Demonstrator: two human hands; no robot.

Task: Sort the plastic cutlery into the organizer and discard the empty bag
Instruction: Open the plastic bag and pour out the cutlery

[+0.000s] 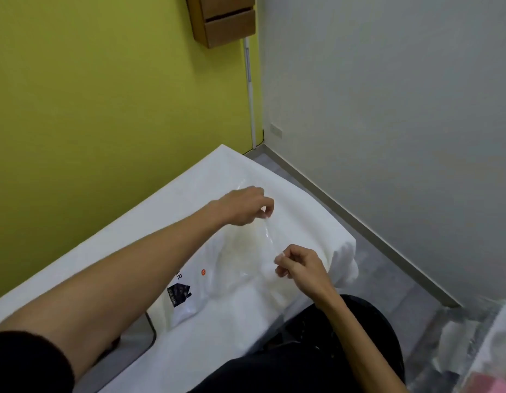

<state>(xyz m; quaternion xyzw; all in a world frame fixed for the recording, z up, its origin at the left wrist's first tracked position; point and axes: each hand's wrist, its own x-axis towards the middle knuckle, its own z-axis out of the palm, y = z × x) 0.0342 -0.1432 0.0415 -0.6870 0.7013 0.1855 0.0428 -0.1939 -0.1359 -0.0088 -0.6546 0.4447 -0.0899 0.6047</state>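
A clear plastic bag [234, 268] with a black printed label and a small orange dot lies on the white-covered table [189, 191]. White plastic cutlery shows faintly through it. My left hand [246, 205] pinches the bag's far top edge. At the near right edge, my right hand [300, 265] pinches the same bag. The film is stretched between the two hands. The organizer is mostly hidden; a grey tray edge [149, 333] peeks out under my left forearm.
A green wall runs along the table's left side, and a grey wall stands to the right. A wooden box [223, 21] hangs high on the wall. Clear plastic packaging [467, 344] lies on the floor at the lower right. My dark-clothed lap sits below the table.
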